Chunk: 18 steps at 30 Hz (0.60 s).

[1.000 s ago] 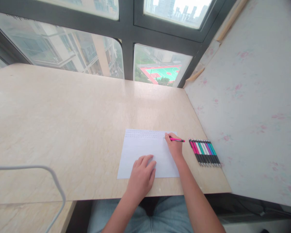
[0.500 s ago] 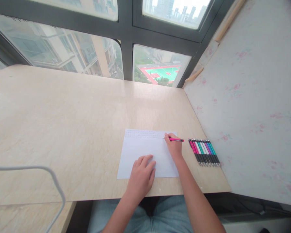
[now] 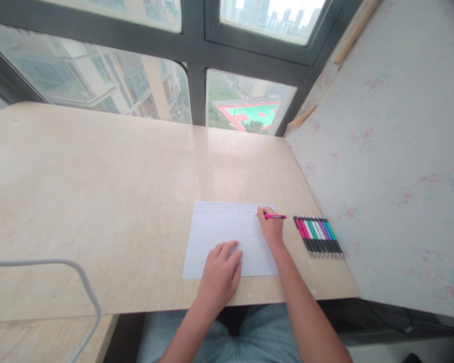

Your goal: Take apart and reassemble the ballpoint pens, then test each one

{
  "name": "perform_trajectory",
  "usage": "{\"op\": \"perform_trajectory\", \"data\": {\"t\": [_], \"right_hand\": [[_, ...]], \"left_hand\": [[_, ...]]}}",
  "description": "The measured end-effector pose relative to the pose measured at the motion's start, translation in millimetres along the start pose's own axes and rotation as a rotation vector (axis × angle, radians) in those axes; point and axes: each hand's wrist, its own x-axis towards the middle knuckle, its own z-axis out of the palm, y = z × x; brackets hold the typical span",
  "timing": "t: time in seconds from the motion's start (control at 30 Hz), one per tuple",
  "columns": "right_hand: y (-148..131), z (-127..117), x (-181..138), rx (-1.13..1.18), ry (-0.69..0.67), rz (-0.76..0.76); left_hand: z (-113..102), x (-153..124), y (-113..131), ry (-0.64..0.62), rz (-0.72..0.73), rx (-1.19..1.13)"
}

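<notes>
A white sheet of paper (image 3: 208,247) lies on the pale desk, with several rows of small handwriting along its top. My right hand (image 3: 271,228) grips a pink pen (image 3: 275,216) near the sheet's upper right, its tip at the end of a written row. The pen's back end points right. Flat on the lower middle of the paper rests my left hand (image 3: 221,269), fingers stretched out and slightly apart. To the right of the paper, several pens (image 3: 318,236) lie side by side in a row, with pink, white, green, purple and blue barrels and black grips.
The stone-patterned desk (image 3: 98,186) runs back to a dark-framed window (image 3: 196,75). A floral-papered wall (image 3: 393,176) closes off the right side, just past the pens. A grey-white cable (image 3: 81,275) arches over the desk's left front.
Almost nothing differs. My right hand and the pen are at nearly the same spot, and the left hand stays flat on the paper. The whole view has shifted very slightly.
</notes>
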Motion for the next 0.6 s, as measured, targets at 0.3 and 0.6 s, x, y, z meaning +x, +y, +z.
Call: {"op": "perform_trajectory", "data": {"t": [0.3,0.6], "right_hand": [[1,-1,2,0.034,0.027,0.006],[5,-10,4,0.479,0.001,0.206]], "left_hand": [[1,0,-1,-0.031,-0.012,0.005],[0,0,0,0.013,0.007,-0.011]]}}
